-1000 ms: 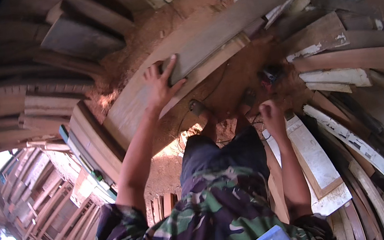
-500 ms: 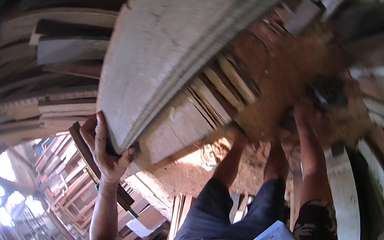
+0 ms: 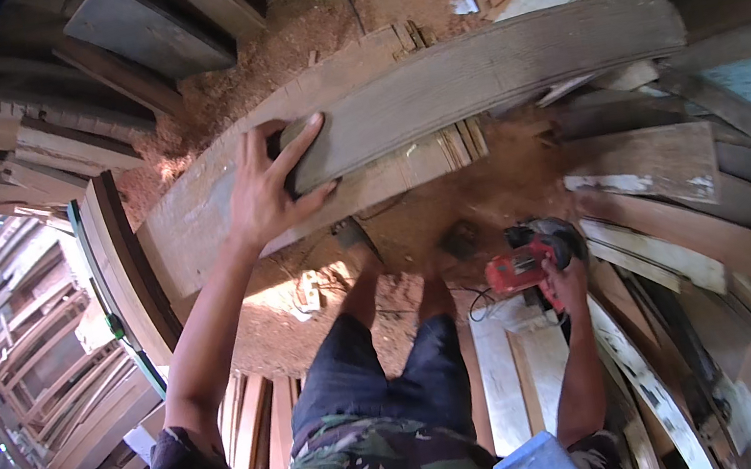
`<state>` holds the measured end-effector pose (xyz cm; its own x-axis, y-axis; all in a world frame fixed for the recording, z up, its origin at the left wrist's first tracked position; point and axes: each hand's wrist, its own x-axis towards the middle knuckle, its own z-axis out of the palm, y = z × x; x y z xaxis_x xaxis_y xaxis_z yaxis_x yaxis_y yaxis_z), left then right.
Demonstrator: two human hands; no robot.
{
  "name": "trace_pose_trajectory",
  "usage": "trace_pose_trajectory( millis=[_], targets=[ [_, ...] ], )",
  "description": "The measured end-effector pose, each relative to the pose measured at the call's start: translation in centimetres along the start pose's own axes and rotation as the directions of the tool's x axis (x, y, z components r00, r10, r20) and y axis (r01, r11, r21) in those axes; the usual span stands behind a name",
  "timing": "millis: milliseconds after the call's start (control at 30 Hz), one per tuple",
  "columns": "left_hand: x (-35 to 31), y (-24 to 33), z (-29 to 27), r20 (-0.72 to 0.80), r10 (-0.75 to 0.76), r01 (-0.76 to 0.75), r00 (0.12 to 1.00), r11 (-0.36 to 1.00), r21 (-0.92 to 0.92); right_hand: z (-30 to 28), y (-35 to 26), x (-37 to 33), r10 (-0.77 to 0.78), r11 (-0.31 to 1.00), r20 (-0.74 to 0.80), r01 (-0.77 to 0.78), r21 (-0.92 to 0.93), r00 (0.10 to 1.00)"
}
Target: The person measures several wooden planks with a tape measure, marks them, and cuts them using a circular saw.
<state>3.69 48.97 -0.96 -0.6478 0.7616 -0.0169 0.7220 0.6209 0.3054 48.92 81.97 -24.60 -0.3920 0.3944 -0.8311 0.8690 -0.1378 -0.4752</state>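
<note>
A long grey-brown wooden plank (image 3: 478,73) lies across a wider pale board (image 3: 185,226). My left hand (image 3: 272,177) grips the plank's left end, thumb on the near edge and fingers over the top. Off to the right, my right hand (image 3: 564,282) is closed round the handle of a red and black handheld power tool (image 3: 520,268). A dark rounded part of the tool faces away from me, and its exact kind is hard to tell. It is apart from the plank.
Upright dark timber (image 3: 130,266) stands at the board's left end. Stacked planks (image 3: 715,187) crowd the right side, and more timber (image 3: 148,29) leans at the far left. Reddish sawdust (image 3: 263,40) covers the floor. A dark cable (image 3: 482,304) loops near the tool.
The plank, raised and tilted close to me before, now rests lower across the board. My left hand has moved right with it. My right hand and the tool have come nearer and leftward.
</note>
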Motion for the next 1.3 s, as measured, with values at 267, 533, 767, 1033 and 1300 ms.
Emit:
trace_pose_trajectory(
  millis=[267,533,767,1033,1300],
  targets=[
    [1.8,2.0,-0.5,-0.089,-0.087,0.098,0.992,0.987,0.127,1.7,-19.1,-29.9,-0.444,0.896,-0.339,0.425,-0.133,0.83],
    [1.7,1.2,0.1,-0.054,-0.09,0.097,0.994,0.985,0.143,6.1,-29.7,-29.4,-0.688,0.721,-0.394,0.631,-0.284,0.609],
    [1.7,1.3,-0.1,-0.006,-0.128,0.127,0.992,0.979,0.159,7.3,-31.9,-25.6,-0.685,0.724,-0.393,0.63,-0.28,0.613],
    [1.6,1.2,-0.1,0.018,-0.13,0.126,0.991,0.982,0.14,7.7,-32.9,-24.8,-0.679,0.729,-0.4,0.632,-0.264,0.616],
    [1.9,1.2,-0.1,0.031,-0.124,0.118,0.992,0.984,0.133,6.9,-34.3,-24.7,-0.641,0.762,-0.381,0.611,-0.215,0.666]
  ],
)
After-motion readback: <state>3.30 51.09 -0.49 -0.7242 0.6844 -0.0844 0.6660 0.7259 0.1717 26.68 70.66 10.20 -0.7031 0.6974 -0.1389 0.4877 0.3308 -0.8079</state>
